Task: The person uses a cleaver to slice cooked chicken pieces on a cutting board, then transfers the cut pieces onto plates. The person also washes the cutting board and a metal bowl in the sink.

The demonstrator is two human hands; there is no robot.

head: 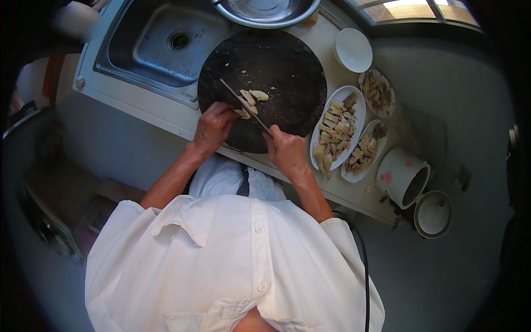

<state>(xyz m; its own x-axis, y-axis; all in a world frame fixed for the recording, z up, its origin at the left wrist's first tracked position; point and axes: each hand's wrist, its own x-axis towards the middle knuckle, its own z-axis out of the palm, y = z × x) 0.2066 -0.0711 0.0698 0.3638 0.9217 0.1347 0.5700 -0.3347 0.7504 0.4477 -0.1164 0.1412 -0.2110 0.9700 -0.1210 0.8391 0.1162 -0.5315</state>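
A round, dark cutting board [286, 58] lies on the counter in front of me. My right hand [287, 150] grips the handle of a kitchen knife [233, 92], seen nearly edge-on as its blade runs up and left across the board. Several pale strips of cooked meat, apparently chicken [259, 95], lie beside and under the line of the blade. On the blade's left side, my left hand [213, 126] has its fingertips pinched at a small pale meat piece [243, 113]. The blade hides part of the strips around it.
A steel sink [153, 50] adjoins the board on the left, and a metal basin [265, 12] stands behind it. To the right are a white bowl [354, 50], an oval plate of chopped meat [361, 108], two smaller filled dishes and an open rice cooker [394, 174].
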